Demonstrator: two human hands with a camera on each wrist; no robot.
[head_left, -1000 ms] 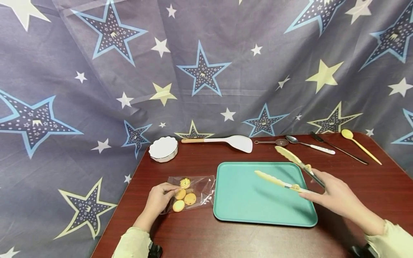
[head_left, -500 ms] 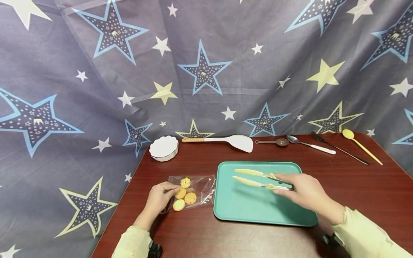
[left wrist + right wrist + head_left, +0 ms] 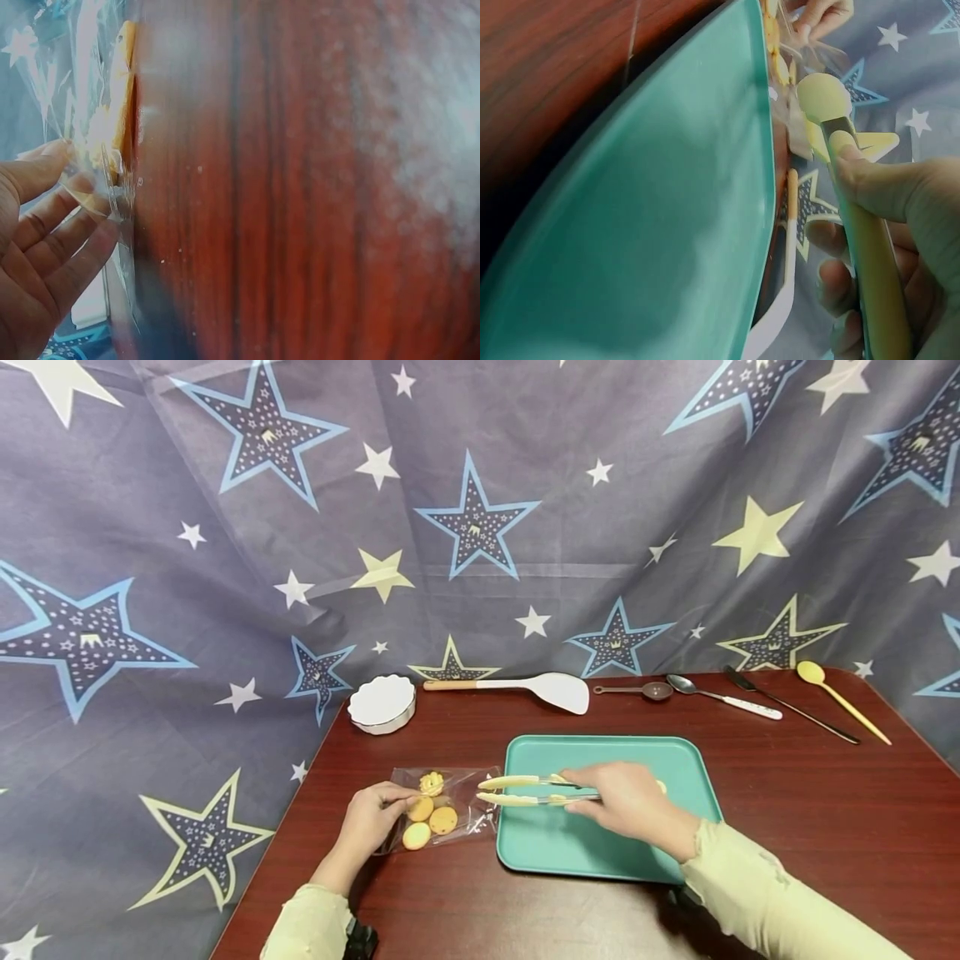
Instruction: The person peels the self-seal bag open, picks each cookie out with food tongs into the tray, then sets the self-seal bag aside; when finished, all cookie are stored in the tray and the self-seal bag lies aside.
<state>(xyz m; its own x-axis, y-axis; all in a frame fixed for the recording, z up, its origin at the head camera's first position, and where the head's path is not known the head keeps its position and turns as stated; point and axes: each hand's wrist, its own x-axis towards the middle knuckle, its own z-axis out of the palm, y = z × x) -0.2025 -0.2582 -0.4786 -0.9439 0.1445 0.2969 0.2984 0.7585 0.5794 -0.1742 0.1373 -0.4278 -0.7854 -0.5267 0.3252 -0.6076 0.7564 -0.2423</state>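
A clear plastic bag lies on the table, with several round yellow cookies inside. My left hand pinches the bag's upper left part between thumb and fingers; the left wrist view shows the film at the fingertips. My right hand grips a pair of tongs with pale yellow tips. In the head view those tips reach past the left rim of a teal tray to the bag's right end, a little apart, nothing between them. From the right wrist, the tongs' handle lies across my palm.
Along the table's back stand a white fluted dish and a white spatula. To their right lie a brown measuring spoon, a metal spoon, a thin dark-tipped utensil and a yellow spoon. A starry cloth hangs behind.
My right hand has carried the tongs left across the tray to the bag's end, and their tips have drawn closer together. The left hand and the bag have stayed in place.
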